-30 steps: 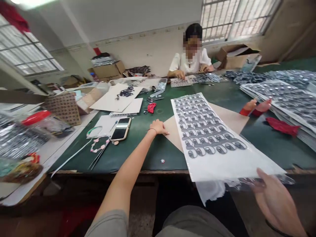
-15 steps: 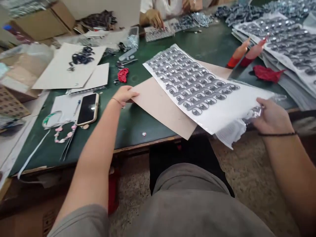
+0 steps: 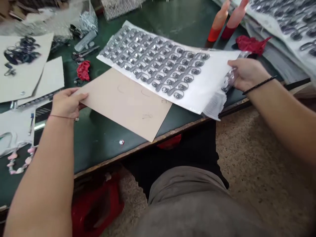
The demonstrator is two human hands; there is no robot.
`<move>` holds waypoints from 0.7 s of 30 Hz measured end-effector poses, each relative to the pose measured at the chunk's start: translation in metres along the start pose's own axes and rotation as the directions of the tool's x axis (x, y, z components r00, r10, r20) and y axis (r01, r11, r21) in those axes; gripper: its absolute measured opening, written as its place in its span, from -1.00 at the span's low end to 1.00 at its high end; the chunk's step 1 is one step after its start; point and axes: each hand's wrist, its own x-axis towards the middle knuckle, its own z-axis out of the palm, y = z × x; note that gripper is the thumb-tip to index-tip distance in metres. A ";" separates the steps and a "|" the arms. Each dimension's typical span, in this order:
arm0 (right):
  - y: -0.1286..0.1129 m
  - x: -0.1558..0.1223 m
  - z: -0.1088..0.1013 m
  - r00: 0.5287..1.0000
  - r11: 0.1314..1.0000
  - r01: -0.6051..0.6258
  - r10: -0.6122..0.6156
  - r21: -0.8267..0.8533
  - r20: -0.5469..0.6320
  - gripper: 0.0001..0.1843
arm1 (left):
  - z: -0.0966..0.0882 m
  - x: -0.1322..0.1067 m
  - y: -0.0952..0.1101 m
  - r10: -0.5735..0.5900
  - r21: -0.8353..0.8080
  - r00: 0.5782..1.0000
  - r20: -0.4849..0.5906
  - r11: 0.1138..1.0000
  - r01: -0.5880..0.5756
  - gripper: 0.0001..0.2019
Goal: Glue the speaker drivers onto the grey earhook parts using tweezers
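My left hand (image 3: 65, 102) grips the left corner of a tan cardboard sheet (image 3: 128, 102) lying on the green table (image 3: 98, 138). My right hand (image 3: 244, 74) is closed on the near end of a white sheet (image 3: 158, 65) covered with rows of small silver and grey pieces, together with clear plastic film. The white sheet lies partly over the far edge of the cardboard, and its near corner hangs past the table edge.
Two orange-red bottles (image 3: 218, 23) and a red cloth (image 3: 250, 43) sit at the far right beside stacked sheets (image 3: 291, 26). A red scrap (image 3: 83, 70), tools, white cards (image 3: 23, 75) and a bead string (image 3: 17, 161) lie on the left. One loose silver piece (image 3: 121, 142) rests near the table edge.
The view has tilted down and closer. My right hand has carried the white sheet's end up onto the table. My left hand has gone from resting by the cardboard to gripping its corner.
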 end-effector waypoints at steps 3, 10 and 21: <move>0.001 0.001 0.000 0.999 0.998 -0.039 0.039 -0.043 0.000 -0.82 | -0.005 -0.002 -0.005 -0.123 -0.075 0.992 -0.013 0.990 0.122 -0.64; -0.004 0.006 0.009 0.991 0.979 -0.112 0.123 -0.169 0.058 -0.84 | -0.018 -0.014 -0.003 -0.230 -0.220 0.973 -0.036 0.951 0.216 -0.86; -0.006 0.035 0.047 0.992 0.947 -0.028 0.065 -0.321 0.106 -0.83 | -0.061 -0.038 -0.001 -0.203 -0.372 0.964 -0.170 0.919 0.128 -0.76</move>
